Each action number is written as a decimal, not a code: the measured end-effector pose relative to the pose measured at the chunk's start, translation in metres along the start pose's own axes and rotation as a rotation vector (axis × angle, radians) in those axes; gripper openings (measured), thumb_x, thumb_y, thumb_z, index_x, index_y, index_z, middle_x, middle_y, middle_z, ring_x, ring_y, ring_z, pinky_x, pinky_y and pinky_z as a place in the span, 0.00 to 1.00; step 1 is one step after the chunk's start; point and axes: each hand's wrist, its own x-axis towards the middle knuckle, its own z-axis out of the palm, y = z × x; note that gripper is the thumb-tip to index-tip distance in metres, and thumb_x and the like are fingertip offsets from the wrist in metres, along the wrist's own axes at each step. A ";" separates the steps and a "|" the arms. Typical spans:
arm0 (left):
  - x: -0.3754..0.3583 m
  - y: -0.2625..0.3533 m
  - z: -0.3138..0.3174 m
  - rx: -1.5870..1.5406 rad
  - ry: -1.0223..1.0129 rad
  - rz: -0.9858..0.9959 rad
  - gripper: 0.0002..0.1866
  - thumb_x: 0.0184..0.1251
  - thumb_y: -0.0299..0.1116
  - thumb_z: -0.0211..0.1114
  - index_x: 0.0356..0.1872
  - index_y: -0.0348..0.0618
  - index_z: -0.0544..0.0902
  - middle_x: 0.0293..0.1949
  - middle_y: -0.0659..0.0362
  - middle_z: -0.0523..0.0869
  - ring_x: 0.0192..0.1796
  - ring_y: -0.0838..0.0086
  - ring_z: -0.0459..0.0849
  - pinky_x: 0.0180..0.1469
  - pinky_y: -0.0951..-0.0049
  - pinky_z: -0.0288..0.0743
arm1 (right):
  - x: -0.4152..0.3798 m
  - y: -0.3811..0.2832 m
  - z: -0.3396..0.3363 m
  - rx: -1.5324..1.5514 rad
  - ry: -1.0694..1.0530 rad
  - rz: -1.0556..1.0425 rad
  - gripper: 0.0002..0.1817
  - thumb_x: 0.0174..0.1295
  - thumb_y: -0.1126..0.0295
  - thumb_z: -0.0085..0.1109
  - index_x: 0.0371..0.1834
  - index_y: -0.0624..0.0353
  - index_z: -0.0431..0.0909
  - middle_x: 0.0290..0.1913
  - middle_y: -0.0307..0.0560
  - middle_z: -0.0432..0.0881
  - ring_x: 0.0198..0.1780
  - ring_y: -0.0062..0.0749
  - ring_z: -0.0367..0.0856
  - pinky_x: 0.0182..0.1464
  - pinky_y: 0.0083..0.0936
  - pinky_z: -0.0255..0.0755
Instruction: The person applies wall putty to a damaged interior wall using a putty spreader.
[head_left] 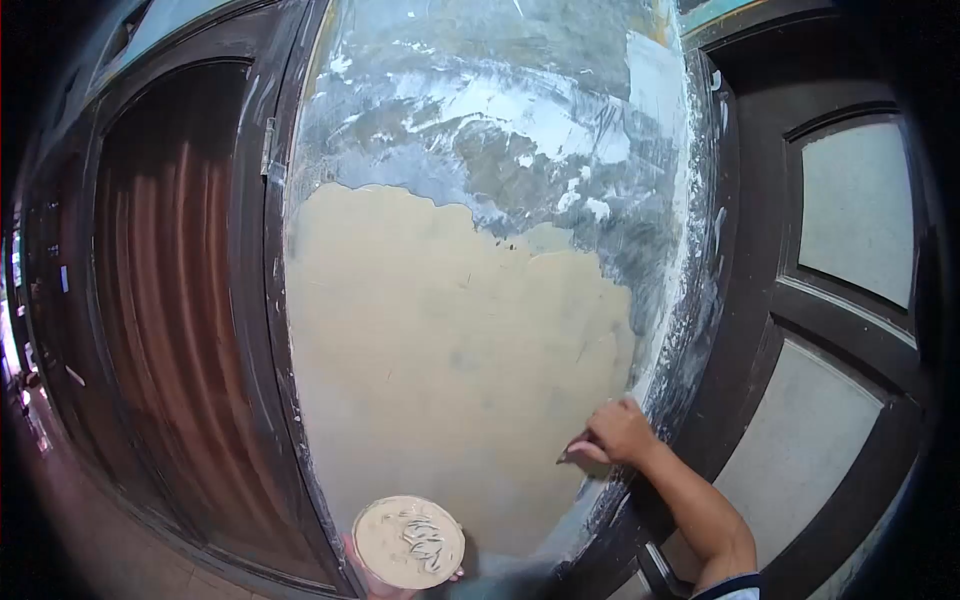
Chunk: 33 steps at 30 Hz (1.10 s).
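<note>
While the right hand [620, 432] is closing its fingers around a small putty knife [572, 455] against the wall [450, 340], low at the tan patch's right edge, the left hand [385, 580] is cupping a round plate of putty [408, 541] from beneath, near the wall's bottom beside the dark door frame [255, 330].

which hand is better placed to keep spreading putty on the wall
Right. The right hand holds the blade against the wall; the left hand is low, holding the putty plate.

Grey patchy wall [520, 130] between a dark wooden door [170, 300] and a panelled window frame [850, 330]
</note>
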 end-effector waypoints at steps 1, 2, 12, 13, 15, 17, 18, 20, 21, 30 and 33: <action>0.002 0.000 0.004 -0.102 0.004 0.011 0.67 0.52 0.94 0.39 0.78 0.44 0.65 0.63 0.27 0.78 0.43 0.27 0.86 0.34 0.33 0.85 | 0.002 0.001 0.003 -0.045 0.002 -0.038 0.24 0.56 0.39 0.74 0.28 0.48 0.81 0.29 0.41 0.78 0.35 0.43 0.80 0.43 0.41 0.66; 0.004 0.000 0.002 -0.098 0.002 0.010 0.67 0.52 0.94 0.39 0.78 0.44 0.65 0.63 0.27 0.78 0.43 0.27 0.86 0.34 0.33 0.85 | 0.003 0.001 0.005 -0.089 0.003 -0.072 0.24 0.56 0.39 0.73 0.29 0.48 0.81 0.30 0.41 0.78 0.35 0.42 0.79 0.43 0.41 0.66; 0.008 -0.007 -0.003 -0.308 -0.040 -0.004 0.63 0.55 0.91 0.42 0.78 0.46 0.65 0.68 0.30 0.75 0.52 0.24 0.83 0.38 0.19 0.81 | 0.068 0.013 -0.033 0.416 0.271 0.399 0.25 0.51 0.47 0.82 0.33 0.53 0.80 0.33 0.42 0.81 0.34 0.44 0.78 0.43 0.39 0.68; 0.006 -0.003 0.003 -0.321 0.019 0.000 0.65 0.54 0.92 0.42 0.78 0.45 0.65 0.68 0.27 0.74 0.50 0.24 0.84 0.36 0.21 0.82 | 0.060 0.002 -0.030 0.179 0.126 0.118 0.24 0.51 0.44 0.81 0.28 0.50 0.79 0.31 0.40 0.79 0.32 0.41 0.78 0.43 0.38 0.67; 0.005 0.002 0.001 -0.320 0.012 0.013 0.65 0.53 0.93 0.41 0.78 0.45 0.65 0.67 0.26 0.74 0.49 0.24 0.84 0.35 0.23 0.83 | 0.050 -0.015 -0.014 -0.023 0.061 -0.089 0.25 0.54 0.40 0.76 0.27 0.48 0.77 0.29 0.39 0.76 0.33 0.40 0.79 0.44 0.38 0.67; 0.008 0.007 0.001 -0.252 -0.012 0.017 0.67 0.51 0.94 0.40 0.79 0.44 0.63 0.67 0.25 0.74 0.46 0.25 0.86 0.33 0.28 0.85 | 0.056 -0.003 -0.012 -0.023 0.074 -0.060 0.26 0.55 0.38 0.73 0.28 0.49 0.77 0.29 0.40 0.77 0.34 0.41 0.79 0.42 0.40 0.68; 0.012 0.009 0.005 -0.244 -0.017 0.022 0.67 0.51 0.94 0.40 0.79 0.44 0.63 0.67 0.25 0.74 0.46 0.25 0.86 0.33 0.28 0.85 | 0.073 0.007 -0.029 -0.033 0.127 0.081 0.26 0.56 0.39 0.74 0.29 0.51 0.79 0.30 0.41 0.79 0.34 0.44 0.79 0.42 0.40 0.68; 0.021 0.007 0.017 -0.323 -0.098 0.010 0.69 0.50 0.94 0.41 0.80 0.43 0.62 0.67 0.26 0.74 0.46 0.24 0.85 0.32 0.28 0.85 | 0.094 0.034 -0.054 -0.119 0.408 0.326 0.25 0.57 0.46 0.77 0.39 0.56 0.80 0.35 0.49 0.81 0.38 0.48 0.80 0.42 0.42 0.69; 0.024 0.006 0.023 -0.367 -0.134 0.000 0.69 0.50 0.94 0.41 0.80 0.43 0.62 0.67 0.26 0.74 0.46 0.23 0.85 0.31 0.29 0.85 | 0.099 0.044 -0.061 -0.218 0.567 0.456 0.25 0.57 0.49 0.78 0.42 0.58 0.80 0.37 0.52 0.81 0.38 0.50 0.80 0.42 0.43 0.70; 0.076 0.029 0.068 -0.333 -0.268 -0.031 0.73 0.45 0.96 0.47 0.83 0.45 0.59 0.75 0.26 0.63 0.56 0.22 0.80 0.43 0.33 0.85 | 0.105 -0.015 -0.112 0.357 0.073 0.030 0.23 0.49 0.83 0.65 0.51 0.55 0.82 0.40 0.45 0.82 0.47 0.51 0.75 0.53 0.41 0.73; 0.087 0.032 0.078 -0.322 -0.301 -0.020 0.72 0.45 0.96 0.46 0.82 0.45 0.59 0.74 0.25 0.64 0.58 0.22 0.79 0.46 0.28 0.85 | 0.100 -0.047 -0.105 0.294 0.006 -0.177 0.25 0.53 0.78 0.64 0.55 0.44 0.84 0.48 0.36 0.86 0.52 0.45 0.77 0.52 0.41 0.70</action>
